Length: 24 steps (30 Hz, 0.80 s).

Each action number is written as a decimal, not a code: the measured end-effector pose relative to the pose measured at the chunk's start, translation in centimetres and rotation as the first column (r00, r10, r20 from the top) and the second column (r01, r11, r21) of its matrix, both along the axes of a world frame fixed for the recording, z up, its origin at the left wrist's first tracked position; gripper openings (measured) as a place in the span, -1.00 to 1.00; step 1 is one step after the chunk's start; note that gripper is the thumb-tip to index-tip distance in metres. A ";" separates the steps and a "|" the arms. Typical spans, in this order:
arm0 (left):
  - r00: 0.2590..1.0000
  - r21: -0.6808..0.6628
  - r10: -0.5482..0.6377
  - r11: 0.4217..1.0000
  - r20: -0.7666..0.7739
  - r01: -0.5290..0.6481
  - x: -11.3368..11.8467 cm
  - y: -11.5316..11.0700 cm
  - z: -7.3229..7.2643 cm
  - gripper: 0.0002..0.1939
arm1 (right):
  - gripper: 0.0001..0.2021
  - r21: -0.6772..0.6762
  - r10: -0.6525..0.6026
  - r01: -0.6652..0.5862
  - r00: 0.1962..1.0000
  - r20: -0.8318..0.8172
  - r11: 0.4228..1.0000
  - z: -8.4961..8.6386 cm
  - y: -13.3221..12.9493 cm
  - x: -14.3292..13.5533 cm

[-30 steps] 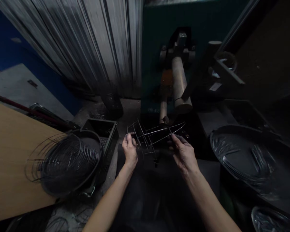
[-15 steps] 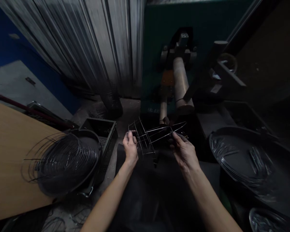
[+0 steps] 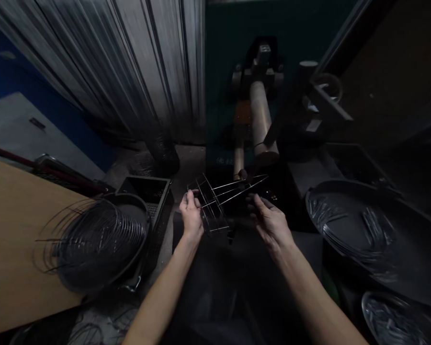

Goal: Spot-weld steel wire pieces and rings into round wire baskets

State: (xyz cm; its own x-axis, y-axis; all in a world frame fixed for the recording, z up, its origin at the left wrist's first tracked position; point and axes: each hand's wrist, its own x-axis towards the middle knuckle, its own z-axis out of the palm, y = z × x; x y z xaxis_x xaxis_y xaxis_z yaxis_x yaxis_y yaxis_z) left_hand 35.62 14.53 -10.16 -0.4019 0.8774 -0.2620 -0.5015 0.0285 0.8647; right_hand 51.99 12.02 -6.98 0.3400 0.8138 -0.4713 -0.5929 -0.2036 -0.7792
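Note:
My left hand (image 3: 191,218) is closed on the near left side of a thin wire frame (image 3: 215,201). The frame is a small grid of crossed wires, with a long narrow loop reaching to the right. My right hand (image 3: 273,223) is just below and right of the loop's end, apart from it. Its fingers are loosely bent, with nothing visible between them. The loop's far part lies at the tip of the lower metal arm (image 3: 239,160) of a green machine (image 3: 222,96); I cannot tell whether they touch. Above it juts a thicker metal cylinder (image 3: 261,115).
On the left, a round dark pan (image 3: 132,206) holds a stack of ringed wire pieces (image 3: 118,230), beside a black crate (image 3: 163,184). To the right, a wide dark pan (image 3: 345,239) holds bundles of wires. A smaller bowl (image 3: 366,299) of short metal pieces stands lower right.
My right hand has let go of the wire frame's loop and drawn slightly away. My left hand keeps its hold. The whole view has shifted a little.

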 end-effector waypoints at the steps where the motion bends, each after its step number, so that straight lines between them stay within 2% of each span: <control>1: 1.000 0.009 0.005 1.000 0.001 -0.005 0.0 0.2 0.0 -0.64 | -0.59 -0.014 -0.005 0.005 1.000 0.011 1.000 -0.1 -0.2 0.2; 7: 1.000 0.032 0.028 0.999 -0.003 -0.028 -0.2 1.4 0.4 -0.66 | -0.56 -0.013 -0.016 0.016 0.999 0.050 1.000 -0.1 -0.7 1.1; 9: 0.999 0.050 0.039 0.998 -0.008 -0.039 -0.3 1.6 0.7 -0.68 | -0.56 0.036 0.033 -0.037 0.992 0.124 0.999 0.2 -1.0 0.8; 11: 0.999 0.084 0.039 0.996 -0.019 -0.037 -0.4 1.8 1.0 -0.68 | -0.62 0.094 0.117 -0.152 0.946 0.303 0.984 0.7 -1.9 0.1; 13: 0.998 0.112 0.031 0.993 -0.047 -0.026 -0.5 1.7 1.0 -0.68 | -0.69 0.135 0.169 -0.289 0.815 0.554 0.948 1.6 -3.1 -0.8; 15: 0.992 0.133 0.040 0.991 -0.116 -0.025 -0.5 1.2 0.6 -0.66 | -0.76 0.169 0.146 -0.421 0.619 0.772 0.891 2.7 -4.2 -1.6; 17: 0.975 0.157 0.085 0.986 -0.204 -0.053 -0.5 -0.2 -0.4 -0.65 | -0.82 0.198 0.067 -0.523 0.444 0.893 0.829 3.9 -4.5 -2.0; 19: 0.945 0.175 0.081 0.984 -0.316 -0.026 -0.5 -2.4 -1.7 -0.64 | -0.84 0.179 0.019 -0.585 0.317 0.948 0.791 4.7 -3.8 -1.8; 20: 0.920 0.181 0.043 0.983 -0.389 0.031 -0.5 -3.6 -2.5 -0.65 | -0.83 0.142 0.029 -0.593 0.268 0.963 0.793 4.8 -3.2 -1.6; 22: 0.823 0.216 -0.061 0.951 -0.565 0.219 -0.4 -6.0 -4.1 -0.64 | -0.80 0.012 0.142 -0.591 0.213 0.967 0.807 4.4 -1.6 -0.8; 24: 0.675 0.283 -0.111 0.850 -0.729 0.445 -0.5 -7.7 -5.6 -0.62 | -0.74 -0.121 0.322 -0.592 0.247 0.914 0.797 3.2 -0.5 0.0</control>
State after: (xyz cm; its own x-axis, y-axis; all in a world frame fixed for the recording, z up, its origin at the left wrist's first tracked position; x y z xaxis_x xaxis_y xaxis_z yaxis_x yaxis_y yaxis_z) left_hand 35.08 6.87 -15.78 -0.0350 0.9253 0.3776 0.1823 -0.3656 0.9127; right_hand 52.00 11.55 -3.74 -0.0365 0.9989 0.0297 0.5715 0.0452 -0.8193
